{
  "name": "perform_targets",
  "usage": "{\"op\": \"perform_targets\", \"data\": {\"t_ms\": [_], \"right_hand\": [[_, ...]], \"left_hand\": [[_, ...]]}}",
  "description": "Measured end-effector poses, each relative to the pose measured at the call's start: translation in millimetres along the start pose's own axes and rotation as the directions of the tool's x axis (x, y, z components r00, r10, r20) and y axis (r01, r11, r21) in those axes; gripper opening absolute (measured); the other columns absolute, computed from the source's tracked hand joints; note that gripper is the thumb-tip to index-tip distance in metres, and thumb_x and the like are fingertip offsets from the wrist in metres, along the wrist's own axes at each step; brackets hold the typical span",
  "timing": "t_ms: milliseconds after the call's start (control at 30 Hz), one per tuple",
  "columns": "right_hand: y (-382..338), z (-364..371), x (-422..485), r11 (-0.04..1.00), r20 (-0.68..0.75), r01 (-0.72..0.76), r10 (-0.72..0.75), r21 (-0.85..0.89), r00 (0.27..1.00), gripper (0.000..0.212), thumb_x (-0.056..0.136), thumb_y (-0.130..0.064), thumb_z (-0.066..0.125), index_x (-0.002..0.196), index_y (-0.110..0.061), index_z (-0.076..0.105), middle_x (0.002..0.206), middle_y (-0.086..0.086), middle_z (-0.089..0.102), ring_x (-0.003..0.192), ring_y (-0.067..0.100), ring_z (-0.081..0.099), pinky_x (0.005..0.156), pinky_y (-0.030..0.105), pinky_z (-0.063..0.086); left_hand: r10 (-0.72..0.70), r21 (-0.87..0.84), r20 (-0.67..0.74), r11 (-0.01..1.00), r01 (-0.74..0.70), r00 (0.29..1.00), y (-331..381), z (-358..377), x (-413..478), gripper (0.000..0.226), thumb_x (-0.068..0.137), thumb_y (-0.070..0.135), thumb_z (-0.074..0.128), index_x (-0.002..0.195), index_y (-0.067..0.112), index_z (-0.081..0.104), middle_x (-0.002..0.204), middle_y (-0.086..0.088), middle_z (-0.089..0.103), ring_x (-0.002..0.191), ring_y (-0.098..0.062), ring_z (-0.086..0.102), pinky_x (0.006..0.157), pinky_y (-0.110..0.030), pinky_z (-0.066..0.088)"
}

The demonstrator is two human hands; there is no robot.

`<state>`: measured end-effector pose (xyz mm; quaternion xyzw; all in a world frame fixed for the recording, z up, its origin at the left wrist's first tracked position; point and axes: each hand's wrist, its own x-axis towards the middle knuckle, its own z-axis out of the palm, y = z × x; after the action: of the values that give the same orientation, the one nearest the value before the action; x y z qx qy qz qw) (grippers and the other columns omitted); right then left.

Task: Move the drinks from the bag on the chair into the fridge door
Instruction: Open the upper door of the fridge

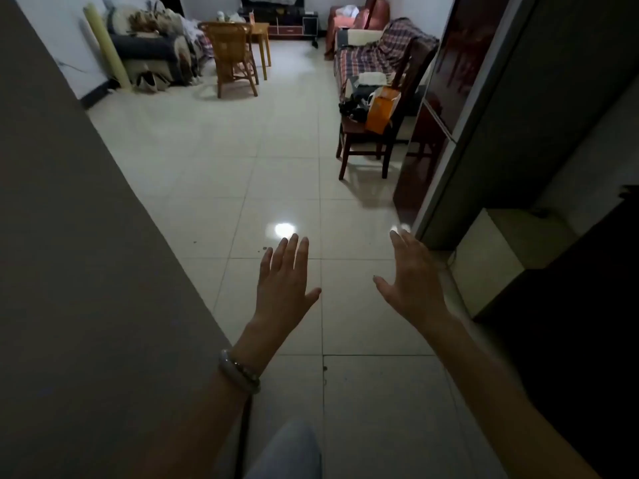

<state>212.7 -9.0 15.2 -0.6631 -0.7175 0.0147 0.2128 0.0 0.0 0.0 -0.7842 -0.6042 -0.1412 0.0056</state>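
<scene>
An orange bag [380,110] stands on the seat of a dark wooden chair [352,133] at the right of the room, with dark items beside it on the seat; no drinks can be made out. Just right of the chair rises the tall dark fridge [446,81], its doors closed. My left hand [285,281] and my right hand [413,281] are stretched out in front of me over the tiled floor, palms down, fingers spread, holding nothing. Both are far short of the chair. A bracelet circles my left wrist.
A grey wall [69,271] runs along my left. A plaid-covered sofa [377,53] sits behind the chair, a wicker chair [231,53] and small wooden table stand at the far end, and a dark cabinet [570,271] is at my right. Pale floor tiles [242,167] stretch ahead.
</scene>
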Motion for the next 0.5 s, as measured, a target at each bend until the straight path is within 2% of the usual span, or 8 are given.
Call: {"op": "perform_targets", "data": {"t_ms": [233, 500], "right_hand": [[11, 29, 62, 1.0, -0.007, 0.016, -0.016, 0.0, 1.0, 0.083, 0.073, -0.026, 0.076, 0.139, -0.005, 0.031, 0.144, 0.02, 0.035, 0.134, 0.034, 0.032, 0.11, 0.044, 0.03], [23, 64, 215, 1.0, -0.034, -0.027, 0.026, -0.014, 0.999, 0.083, 0.074, -0.024, 0.075, 0.14, -0.005, 0.03, 0.144, 0.02, 0.035, 0.135, 0.034, 0.03, 0.111, 0.045, 0.028]], "left_hand": [[-0.015, -0.014, 0.01, 1.0, 0.015, 1.0, -19, 26, 72, 0.09, 0.085, 0.046, 0.058, 0.148, 0.012, 0.004, 0.157, -0.011, 0.007, 0.145, -0.026, 0.004, 0.116, -0.041, 0.0], [0.015, -0.037, 0.001, 0.999, -0.014, 1.0, -58, 57, 234, 0.09, 0.085, 0.046, 0.058, 0.148, 0.011, 0.004, 0.157, -0.012, 0.008, 0.145, -0.026, 0.004, 0.116, -0.04, -0.001]]}}
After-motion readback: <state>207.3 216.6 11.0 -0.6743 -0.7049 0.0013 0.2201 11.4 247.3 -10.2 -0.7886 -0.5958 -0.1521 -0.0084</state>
